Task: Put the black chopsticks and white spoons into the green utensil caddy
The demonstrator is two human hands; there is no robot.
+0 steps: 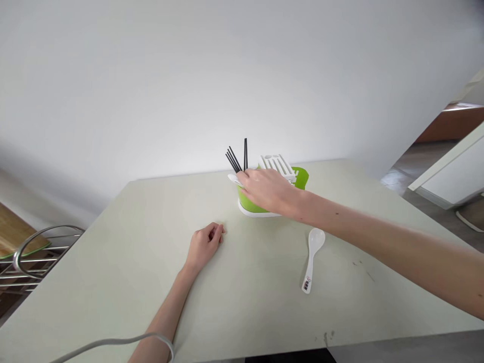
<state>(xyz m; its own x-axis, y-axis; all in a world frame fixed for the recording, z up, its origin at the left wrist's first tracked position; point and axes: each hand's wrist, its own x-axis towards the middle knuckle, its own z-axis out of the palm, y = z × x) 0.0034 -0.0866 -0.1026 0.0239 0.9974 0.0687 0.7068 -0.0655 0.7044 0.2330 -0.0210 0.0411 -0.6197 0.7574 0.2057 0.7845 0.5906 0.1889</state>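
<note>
My right hand (264, 189) reaches over the left part of a green and white utensil holder (249, 204), fingers bent down and closed at its rim. Just past the fingertips pokes out a white rounded piece (233, 178); whether my fingers grip it is hidden. Several black chopsticks (234, 160) stand in the holder behind my hand, most leaning left. The holder's white slotted rack (278, 165) shows to the right. My left hand (206, 244) rests on the table with curled fingers, nothing visible in them. A white spoon (312, 252) lies in front of the holder, below my right forearm.
The pale table (113, 272) backs onto a white wall (189, 91). A metal rack (34, 267) with a wooden board (18, 232) stands off the left edge. A grey cable (113, 341) crosses my left forearm. White furniture (454, 161) stands at the far right.
</note>
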